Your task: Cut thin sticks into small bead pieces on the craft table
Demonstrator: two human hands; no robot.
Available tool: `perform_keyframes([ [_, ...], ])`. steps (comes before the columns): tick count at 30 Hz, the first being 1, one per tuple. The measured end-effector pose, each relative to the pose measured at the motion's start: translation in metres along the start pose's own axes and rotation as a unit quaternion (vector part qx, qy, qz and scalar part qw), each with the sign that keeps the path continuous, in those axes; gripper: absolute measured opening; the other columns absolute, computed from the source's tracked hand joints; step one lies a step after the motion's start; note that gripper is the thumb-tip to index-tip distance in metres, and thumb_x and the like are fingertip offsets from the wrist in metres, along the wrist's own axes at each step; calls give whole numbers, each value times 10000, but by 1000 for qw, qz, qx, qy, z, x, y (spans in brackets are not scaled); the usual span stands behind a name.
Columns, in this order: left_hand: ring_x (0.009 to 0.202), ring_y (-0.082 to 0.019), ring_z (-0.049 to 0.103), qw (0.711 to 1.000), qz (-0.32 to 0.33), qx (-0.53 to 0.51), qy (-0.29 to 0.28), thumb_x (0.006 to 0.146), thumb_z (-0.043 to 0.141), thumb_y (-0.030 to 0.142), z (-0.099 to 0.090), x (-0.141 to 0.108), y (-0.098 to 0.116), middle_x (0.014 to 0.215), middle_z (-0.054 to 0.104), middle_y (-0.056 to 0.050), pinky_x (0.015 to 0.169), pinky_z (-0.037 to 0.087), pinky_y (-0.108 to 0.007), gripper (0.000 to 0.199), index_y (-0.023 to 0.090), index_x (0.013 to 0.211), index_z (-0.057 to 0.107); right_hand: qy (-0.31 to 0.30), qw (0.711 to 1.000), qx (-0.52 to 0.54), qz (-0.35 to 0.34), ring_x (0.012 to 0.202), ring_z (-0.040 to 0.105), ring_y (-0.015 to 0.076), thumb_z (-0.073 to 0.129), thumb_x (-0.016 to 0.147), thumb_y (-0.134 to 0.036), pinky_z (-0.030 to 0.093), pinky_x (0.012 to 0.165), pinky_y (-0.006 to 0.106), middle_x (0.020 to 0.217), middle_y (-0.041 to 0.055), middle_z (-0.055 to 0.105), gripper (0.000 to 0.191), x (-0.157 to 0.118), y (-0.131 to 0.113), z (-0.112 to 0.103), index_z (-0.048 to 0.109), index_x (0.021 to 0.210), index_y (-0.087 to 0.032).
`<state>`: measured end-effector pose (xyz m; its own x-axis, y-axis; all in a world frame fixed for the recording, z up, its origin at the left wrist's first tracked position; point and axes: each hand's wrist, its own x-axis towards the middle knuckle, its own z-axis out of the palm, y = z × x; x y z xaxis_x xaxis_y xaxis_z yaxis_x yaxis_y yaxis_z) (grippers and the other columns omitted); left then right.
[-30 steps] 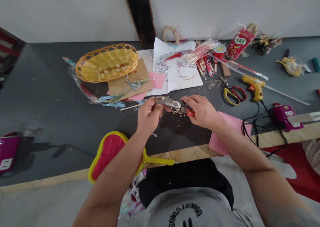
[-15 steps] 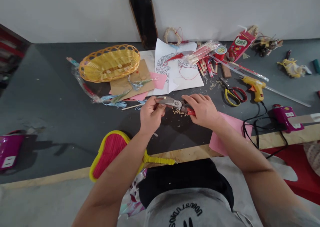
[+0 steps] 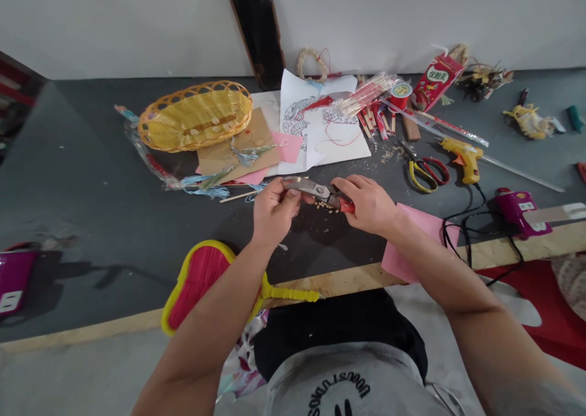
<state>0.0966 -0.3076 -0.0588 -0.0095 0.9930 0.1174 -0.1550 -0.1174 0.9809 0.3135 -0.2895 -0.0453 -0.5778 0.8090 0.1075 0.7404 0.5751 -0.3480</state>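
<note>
My right hand point(image 3: 372, 207) is wrapped around the red handles of a pair of pruning shears point(image 3: 315, 188), whose metal blades point left. At the blade end, my left hand point(image 3: 273, 216) is closed in a pinch, thumb against fingers. A tiny pale bit shows along the upper blade; what my left fingers hold is too small and covered to name. Small pale cut pieces point(image 3: 325, 207) are scattered on the dark table below the shears. Under my left forearm lies a red fan-like panel point(image 3: 206, 272) with a fuzzy yellow rim and handle.
A yellow woven basket point(image 3: 195, 120), printed paper point(image 3: 320, 123) and a leaning phone point(image 3: 259, 38) are at the back. To the right lie yellow-and-red-handled scissors point(image 3: 423, 172), a yellow glue gun point(image 3: 464, 158) with its cable, a pink sheet point(image 3: 421, 227) and a purple box point(image 3: 519, 208).
The view has shifted slightly, so the table items sit a little further left. Both hands keep nearly the same pose around the shears, with my left fingers slightly moved.
</note>
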Motion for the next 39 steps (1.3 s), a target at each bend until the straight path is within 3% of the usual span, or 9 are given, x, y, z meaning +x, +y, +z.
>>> perform_keyframes([
  [10, 440, -70, 496, 996, 16, 67, 59, 824, 789, 469, -6, 3, -13, 583, 621, 31, 422, 370, -182, 310, 186, 834, 660, 6, 998, -58, 26, 1124, 581, 312, 539, 813, -189, 425, 901, 430, 1260, 146, 648, 598, 1, -1, -1, 522, 1411, -175],
  [13, 439, -81, 488, 995, 14, 90, 42, 873, 740, 444, -8, 2, -13, 543, 598, 28, 429, 370, -194, 268, 186, 836, 677, 1, 998, -64, 16, 1157, 564, 319, 533, 820, -192, 414, 908, 437, 1308, 158, 632, 651, 1, 0, -2, 469, 1467, -169],
  [17, 449, -76, 471, 997, 1, 76, 18, 881, 727, 425, -6, 1, -6, 646, 689, -15, 430, 356, -204, 258, 178, 834, 671, -3, 999, -53, 10, 1172, 560, 318, 534, 821, -201, 407, 930, 441, 1313, 156, 630, 657, 0, 1, -3, 464, 1474, -170],
  [27, 443, -70, 457, 999, -9, 36, 29, 856, 756, 471, -1, 1, -3, 715, 735, -49, 420, 347, -210, 309, 172, 842, 679, -16, 999, -23, 26, 1052, 607, 284, 519, 812, -166, 418, 880, 395, 1197, 144, 668, 527, 1, -3, 1, 556, 1338, -173],
  [35, 438, -80, 491, 993, 17, 93, 73, 813, 801, 441, -6, 3, -12, 523, 571, 45, 435, 381, -191, 284, 194, 806, 660, 2, 997, -67, 25, 1130, 573, 305, 541, 819, -189, 379, 901, 422, 1286, 152, 644, 596, 1, -4, 1, 512, 1414, -179],
  [39, 429, -78, 492, 991, 15, 116, 63, 839, 761, 363, -8, 1, -11, 517, 564, 47, 431, 378, -186, 202, 190, 792, 668, 4, 998, -62, 14, 1162, 556, 312, 545, 824, -210, 369, 947, 445, 1326, 157, 628, 652, 0, -2, 1, 465, 1470, -176],
])
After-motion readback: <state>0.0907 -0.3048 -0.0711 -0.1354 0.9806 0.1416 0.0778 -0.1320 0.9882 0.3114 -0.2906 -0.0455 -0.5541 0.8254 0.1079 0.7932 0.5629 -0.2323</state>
